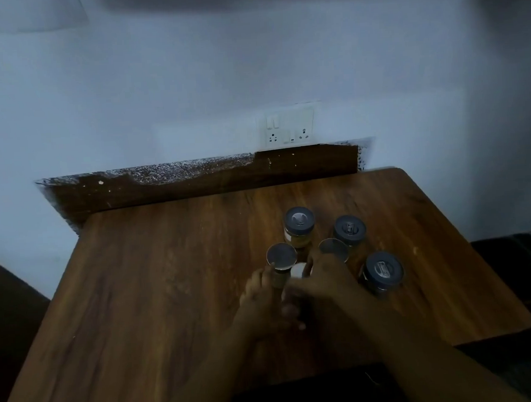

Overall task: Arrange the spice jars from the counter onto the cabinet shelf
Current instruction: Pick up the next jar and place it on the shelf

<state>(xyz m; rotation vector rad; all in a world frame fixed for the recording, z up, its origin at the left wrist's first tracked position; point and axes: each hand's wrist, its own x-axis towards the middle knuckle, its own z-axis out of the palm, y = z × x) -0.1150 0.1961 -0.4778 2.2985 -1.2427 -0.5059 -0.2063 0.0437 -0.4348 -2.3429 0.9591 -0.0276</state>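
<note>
on the wooden bench [144,270], both hands [294,292] close together around small glass spice jars [282,262]; light, smooth, breakable, best gripped around the body.

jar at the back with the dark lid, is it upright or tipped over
Upright. The back jar stands on the wooden counter, its dark lid facing up toward the camera and its yellowish contents showing below it.

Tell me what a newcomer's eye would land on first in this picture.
First, the cluster of spice jars on the wooden table, right of centre: three with dark grey lids at the back and right, two with plain silver lids nearer. Next, both hands meeting among them: the left hand grips a silver-lidded jar, the right hand reaches over a white-capped one. Behind, a white socket panel on the wall.
</note>
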